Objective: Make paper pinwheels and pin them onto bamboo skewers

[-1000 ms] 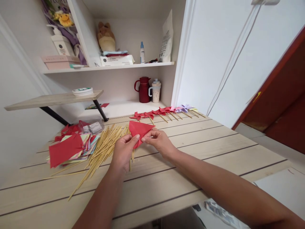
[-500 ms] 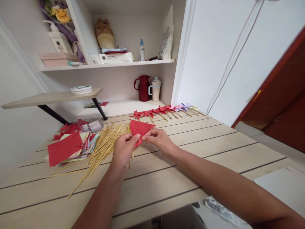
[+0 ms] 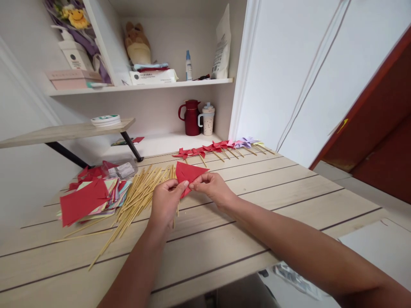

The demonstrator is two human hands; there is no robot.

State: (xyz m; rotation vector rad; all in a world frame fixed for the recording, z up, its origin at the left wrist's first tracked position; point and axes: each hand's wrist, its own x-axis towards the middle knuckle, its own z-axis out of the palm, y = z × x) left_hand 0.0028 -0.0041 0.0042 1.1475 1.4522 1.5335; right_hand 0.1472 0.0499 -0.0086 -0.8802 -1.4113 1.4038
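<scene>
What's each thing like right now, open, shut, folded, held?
Red paper: folded, pinched by both hands.
Left hand: gripping paper.
Right hand: gripping paper.
Bamboo sticks: loose pile, lying flat.
Paper squares: stacked, unfolded.
Pinwheels: finished, lying in row.
Red jug: lid shut, upright.

This is looking like a room in a home, set up as a craft corner. A pale wooden tabletop (image 3: 272,201) is sitting against a built-in white shelf (image 3: 141,87) that is holding a plush toy (image 3: 137,42), a tissue pack (image 3: 153,76) and a small bottle (image 3: 188,66). Below, a red jug (image 3: 192,118) and a lidded cup (image 3: 207,119) are standing together. Coloured paper squares (image 3: 93,199), bamboo sticks (image 3: 135,201) and finished paper pinwheels (image 3: 221,147) are lying across the tabletop.
</scene>
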